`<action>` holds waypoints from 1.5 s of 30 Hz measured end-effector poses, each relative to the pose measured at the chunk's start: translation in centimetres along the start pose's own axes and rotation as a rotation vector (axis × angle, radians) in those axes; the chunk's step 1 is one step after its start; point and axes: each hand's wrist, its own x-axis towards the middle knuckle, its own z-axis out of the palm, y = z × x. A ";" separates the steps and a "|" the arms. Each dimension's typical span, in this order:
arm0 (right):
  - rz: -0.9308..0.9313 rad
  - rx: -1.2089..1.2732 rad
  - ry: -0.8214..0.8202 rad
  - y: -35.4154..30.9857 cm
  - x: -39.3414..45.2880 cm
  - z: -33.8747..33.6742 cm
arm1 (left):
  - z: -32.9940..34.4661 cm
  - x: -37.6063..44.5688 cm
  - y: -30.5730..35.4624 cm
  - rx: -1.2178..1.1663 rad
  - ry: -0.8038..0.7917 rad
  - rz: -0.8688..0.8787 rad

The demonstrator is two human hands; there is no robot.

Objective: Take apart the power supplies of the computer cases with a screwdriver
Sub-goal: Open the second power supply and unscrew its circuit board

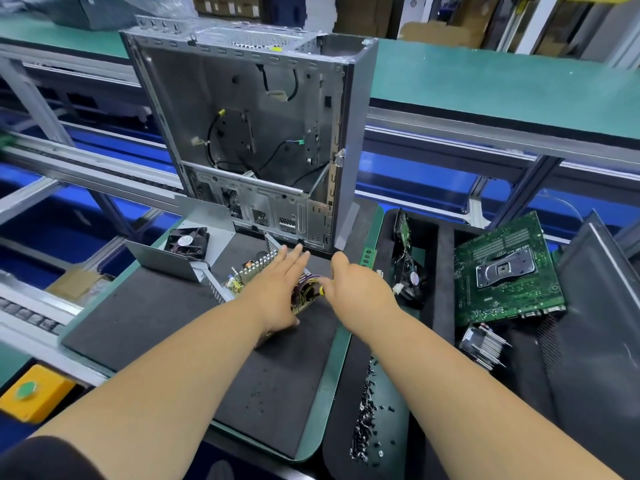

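The left hand [277, 285] is laid flat, fingers straight, on the opened power supply [242, 282], which lies on the black mat [138, 320]. Just right, the right hand [353, 282] grips a yellow-handled screwdriver [321, 290], angled down-left into the wiring.

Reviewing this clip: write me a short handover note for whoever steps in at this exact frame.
Left hand: fingers straight, resting flat on the power supply board.
Right hand: grip closed on the yellow-handled screwdriver, tip hidden among the board's wires.
Computer case stands upright behind, gutted.
Done: power supply out of the case, its metal cover off to the left with a fan on it; loose screws piled to the right.
Left: finish stripping the board.
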 end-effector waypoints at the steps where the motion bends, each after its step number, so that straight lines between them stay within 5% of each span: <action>1: 0.010 0.053 -0.009 -0.1 -0.1 0.1 | 0.1 -0.1 -0.2 -0.009 0.004 0.005; 8: 0.109 0.369 -0.064 -0.2 -0.8 -0.1 | 1.2 -0.2 -1.0 -0.076 0.020 0.007; 28: 0.140 0.142 0.098 -1.5 -0.2 0.6 | 1.2 0.3 -1.1 -0.166 0.027 0.027; 45: 0.156 0.289 0.079 -1.5 -0.1 0.9 | 1.2 0.3 -1.6 -0.197 0.054 0.018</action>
